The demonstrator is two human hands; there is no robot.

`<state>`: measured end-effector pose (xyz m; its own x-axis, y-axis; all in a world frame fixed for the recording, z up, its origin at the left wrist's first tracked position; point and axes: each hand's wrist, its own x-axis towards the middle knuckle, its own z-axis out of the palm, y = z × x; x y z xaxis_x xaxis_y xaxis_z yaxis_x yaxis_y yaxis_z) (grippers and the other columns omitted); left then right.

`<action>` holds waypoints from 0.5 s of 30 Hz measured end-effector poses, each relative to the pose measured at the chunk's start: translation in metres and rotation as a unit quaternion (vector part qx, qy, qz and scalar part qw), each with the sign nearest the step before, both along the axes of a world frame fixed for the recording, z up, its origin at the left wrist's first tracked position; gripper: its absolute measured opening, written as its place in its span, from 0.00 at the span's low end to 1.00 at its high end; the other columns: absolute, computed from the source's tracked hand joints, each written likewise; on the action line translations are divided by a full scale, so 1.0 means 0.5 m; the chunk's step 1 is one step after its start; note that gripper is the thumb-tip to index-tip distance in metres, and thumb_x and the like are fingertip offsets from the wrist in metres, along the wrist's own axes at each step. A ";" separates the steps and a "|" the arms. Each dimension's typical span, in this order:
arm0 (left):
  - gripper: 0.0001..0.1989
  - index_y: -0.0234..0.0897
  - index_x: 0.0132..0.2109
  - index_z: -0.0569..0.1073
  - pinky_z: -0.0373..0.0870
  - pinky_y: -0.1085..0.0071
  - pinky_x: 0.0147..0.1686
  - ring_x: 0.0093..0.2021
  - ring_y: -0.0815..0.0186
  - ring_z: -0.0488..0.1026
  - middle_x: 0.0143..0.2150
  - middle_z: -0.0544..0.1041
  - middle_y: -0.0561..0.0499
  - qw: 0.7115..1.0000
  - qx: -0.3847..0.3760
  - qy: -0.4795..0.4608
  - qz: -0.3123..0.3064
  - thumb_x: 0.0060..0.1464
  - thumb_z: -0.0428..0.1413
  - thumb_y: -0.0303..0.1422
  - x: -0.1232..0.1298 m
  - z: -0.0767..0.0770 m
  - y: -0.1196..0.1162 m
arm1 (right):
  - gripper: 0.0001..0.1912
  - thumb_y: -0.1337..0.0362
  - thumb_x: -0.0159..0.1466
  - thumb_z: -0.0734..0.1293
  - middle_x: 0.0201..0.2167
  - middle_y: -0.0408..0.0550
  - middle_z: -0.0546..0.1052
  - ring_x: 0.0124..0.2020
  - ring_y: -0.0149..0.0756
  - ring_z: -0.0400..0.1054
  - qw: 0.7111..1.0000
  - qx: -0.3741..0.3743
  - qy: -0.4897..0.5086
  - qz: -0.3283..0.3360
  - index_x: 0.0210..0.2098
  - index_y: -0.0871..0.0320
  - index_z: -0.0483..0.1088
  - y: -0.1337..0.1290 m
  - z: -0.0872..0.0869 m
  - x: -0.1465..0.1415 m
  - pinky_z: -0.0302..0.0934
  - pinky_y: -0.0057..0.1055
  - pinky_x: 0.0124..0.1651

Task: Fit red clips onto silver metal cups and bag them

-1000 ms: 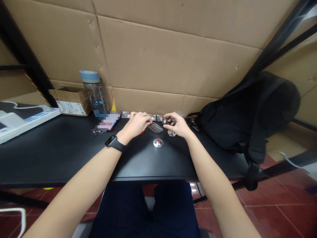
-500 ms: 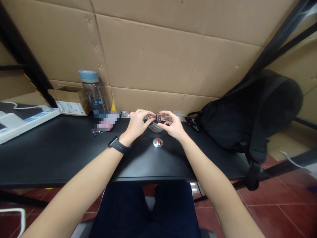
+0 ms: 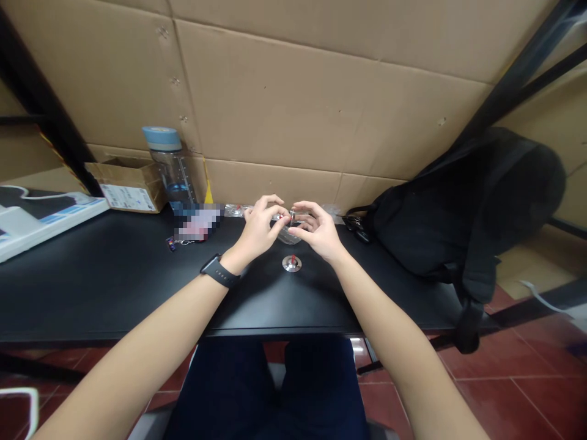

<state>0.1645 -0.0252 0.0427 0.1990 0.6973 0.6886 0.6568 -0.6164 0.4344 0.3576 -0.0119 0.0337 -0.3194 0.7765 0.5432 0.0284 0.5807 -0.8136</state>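
Brown cardboard [image 3: 284,104] backs the black bench [image 3: 105,287] at which we sit; red tiles [image 3: 527,366] show below its level. We note a white power strip [image 3: 50,226] at far left, then an open carton [image 3: 126,189] with a white label, then a clear bottle [image 3: 169,177] with a blue lid. Just in front of the bottle lies a flat object [image 3: 199,223], masked by pixelation; we cannot identify it. At right, a black backpack [image 3: 458,201] sits by the cardboard.

Both hands are over the middle of the bench, fingertips close to each other. Left hand [image 3: 261,231], watch [image 3: 220,271] on its wrist: thumb and forefinger pinched together on a red cord [image 3: 281,216]. Right hand [image 3: 320,233]: thumb and fingers curled, clamped on a metal disc [image 3: 292,217] by its rim. We see this disc nearly edge-on, between the hands; we cannot tell how the cord meets it.

A second metal disc [image 3: 287,265] lies flat on the bench, nearer to us than the hands, a red piece [image 3: 293,259] at its centre. Clear plastic [image 3: 288,237] lies behind it, partly hidden by the hands.
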 end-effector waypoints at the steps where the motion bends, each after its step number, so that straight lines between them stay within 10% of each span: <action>1: 0.09 0.42 0.43 0.77 0.59 0.53 0.59 0.62 0.53 0.66 0.60 0.70 0.45 1.000 0.007 0.002 0.006 0.66 0.53 0.37 0.002 -0.001 -0.002 | 0.33 0.52 0.55 0.78 0.59 0.52 0.72 0.54 0.45 0.72 1.000 0.001 0.000 0.002 0.56 0.50 0.66 -0.001 0.000 -0.001 0.73 0.38 0.48; 15: 0.06 0.42 0.42 0.76 0.57 0.51 0.59 0.63 0.50 0.60 0.62 0.69 0.45 0.997 0.038 0.036 0.056 0.65 0.54 0.35 0.012 -0.014 -0.003 | 0.29 0.53 0.56 0.78 0.56 0.52 0.75 0.53 0.44 0.72 0.998 0.051 -0.035 -0.034 0.53 0.52 0.69 -0.003 0.005 -0.001 0.68 0.36 0.48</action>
